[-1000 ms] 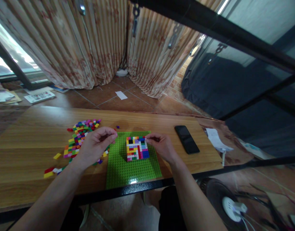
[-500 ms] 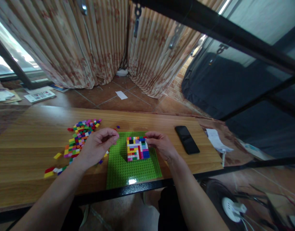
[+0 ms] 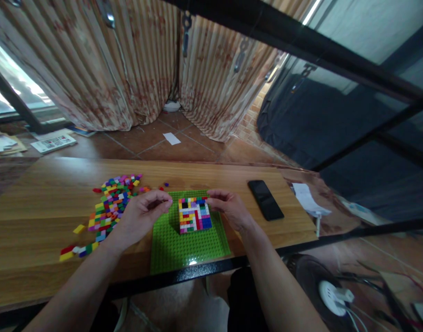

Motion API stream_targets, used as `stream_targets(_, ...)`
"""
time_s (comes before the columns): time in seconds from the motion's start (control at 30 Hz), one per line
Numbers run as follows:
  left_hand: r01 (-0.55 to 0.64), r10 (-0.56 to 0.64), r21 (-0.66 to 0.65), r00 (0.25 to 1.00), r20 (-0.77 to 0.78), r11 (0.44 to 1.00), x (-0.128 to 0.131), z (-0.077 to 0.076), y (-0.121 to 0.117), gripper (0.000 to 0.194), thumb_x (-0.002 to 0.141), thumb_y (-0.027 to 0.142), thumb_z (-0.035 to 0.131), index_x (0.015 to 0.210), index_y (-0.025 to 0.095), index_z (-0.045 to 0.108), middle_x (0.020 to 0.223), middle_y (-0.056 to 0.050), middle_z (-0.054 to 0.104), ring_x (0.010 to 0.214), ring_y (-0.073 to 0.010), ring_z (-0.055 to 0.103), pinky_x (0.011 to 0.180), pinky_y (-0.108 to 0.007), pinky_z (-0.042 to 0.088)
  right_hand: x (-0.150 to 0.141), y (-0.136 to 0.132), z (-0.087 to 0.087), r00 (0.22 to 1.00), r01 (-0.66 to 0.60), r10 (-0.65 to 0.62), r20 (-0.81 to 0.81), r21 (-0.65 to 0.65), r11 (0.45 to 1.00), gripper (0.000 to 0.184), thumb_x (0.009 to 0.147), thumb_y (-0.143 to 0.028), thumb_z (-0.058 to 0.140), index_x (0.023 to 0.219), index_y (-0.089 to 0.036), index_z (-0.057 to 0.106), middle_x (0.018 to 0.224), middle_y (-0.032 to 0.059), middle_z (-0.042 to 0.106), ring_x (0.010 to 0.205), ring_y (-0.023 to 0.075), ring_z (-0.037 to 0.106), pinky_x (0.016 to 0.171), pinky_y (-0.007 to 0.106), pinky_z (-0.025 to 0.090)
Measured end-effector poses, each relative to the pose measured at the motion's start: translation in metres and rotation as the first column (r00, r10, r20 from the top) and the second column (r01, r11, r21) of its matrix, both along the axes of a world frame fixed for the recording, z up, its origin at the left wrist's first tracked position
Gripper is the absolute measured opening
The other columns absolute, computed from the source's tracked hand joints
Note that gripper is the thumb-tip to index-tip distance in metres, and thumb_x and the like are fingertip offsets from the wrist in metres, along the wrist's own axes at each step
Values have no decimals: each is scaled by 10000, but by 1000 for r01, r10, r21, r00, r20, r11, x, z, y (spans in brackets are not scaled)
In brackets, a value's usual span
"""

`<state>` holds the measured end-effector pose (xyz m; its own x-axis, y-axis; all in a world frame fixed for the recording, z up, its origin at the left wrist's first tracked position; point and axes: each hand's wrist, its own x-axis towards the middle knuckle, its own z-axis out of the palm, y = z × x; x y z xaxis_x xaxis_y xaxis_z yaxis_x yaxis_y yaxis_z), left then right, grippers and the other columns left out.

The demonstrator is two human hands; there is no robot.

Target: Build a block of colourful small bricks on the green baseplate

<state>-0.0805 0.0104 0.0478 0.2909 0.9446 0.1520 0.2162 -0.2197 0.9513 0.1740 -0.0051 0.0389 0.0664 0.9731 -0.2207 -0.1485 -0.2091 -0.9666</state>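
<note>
A block of many-coloured toy bricks (image 3: 194, 216) stands on the green baseplate (image 3: 173, 253), towards its back right. My right hand (image 3: 230, 210) is closed at the block's back right corner, thumb and fingertips together beside the topmost bricks. Whatever lies between those fingertips is hidden. Over the baseplate's back left part, my left hand (image 3: 142, 214) is closed in a pinch, apart from the block. Its fingertips may hold something tiny, too small to name. Left of that hand spreads a heap of loose toy bricks (image 3: 109, 207), partly covered by the hand and forearm.
A black phone (image 3: 266, 199) lies on the wooden table (image 3: 211, 175) to the right. Several stray bricks, one of them purple (image 3: 166, 184), lie behind the baseplate. The table's black front edge (image 3: 177, 275) runs close below the baseplate. Paper (image 3: 308, 199) lies beyond the right side.
My left hand has come slightly right, nearer the block, still pinched. My right hand stays at the block's back right corner. The whole view has shifted a little.
</note>
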Motion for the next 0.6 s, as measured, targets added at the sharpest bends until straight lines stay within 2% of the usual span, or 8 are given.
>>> stream_targets(0.17, 9, -8, -28, 999, 31, 1000, 2, 0, 0, 183, 776, 363, 681, 825, 190, 715, 739, -15, 695, 669, -152, 611, 629, -257, 479, 5, 2, 9, 980, 190, -198, 31, 179, 965, 191, 670, -324, 771, 816, -209, 727, 651, -36, 650, 551, 81, 525, 565, 240, 465)
stream_targets(0.23, 21, -18, -50, 998, 61, 999, 4, 2, -1, 174, 766, 353, 690, 824, 192, 724, 738, -16, 703, 671, -155, 618, 638, -263, 490, -4, 0, 11, 971, 199, -224, 79, 240, 950, 153, 695, -312, 750, 806, -210, 726, 646, -31, 647, 565, 94, 529, 578, 251, 465)
stream_targets(0.33, 35, -25, -90, 993, 116, 995, 8, 5, -4, 156, 756, 332, 706, 828, 197, 736, 775, -20, 724, 720, -162, 644, 689, -273, 518, -27, -9, 14, 973, 81, -141, 185, 299, 951, 113, 742, -302, 719, 817, -219, 732, 739, 2, 693, 660, 131, 595, 648, 280, 494)
stream_targets(0.47, 97, -71, -130, 979, 193, 987, 10, 6, -9, 138, 754, 301, 719, 850, 203, 741, 802, -19, 736, 753, -163, 661, 736, -287, 537, -56, -22, 19, 939, -109, -43, 342, 414, 904, 108, 832, -281, 649, 851, -237, 745, 815, 24, 705, 756, 154, 631, 705, 290, 499)
stream_targets(0.6, 141, -101, -138, 959, 265, 980, 11, 8, -12, 131, 754, 288, 725, 848, 198, 715, 807, -21, 735, 748, -158, 665, 732, -289, 542, -70, -27, 22, 916, -192, 3, 401, 432, 881, 113, 855, -294, 650, 890, -265, 754, 829, 21, 706, 789, 163, 634, 709, 295, 497)
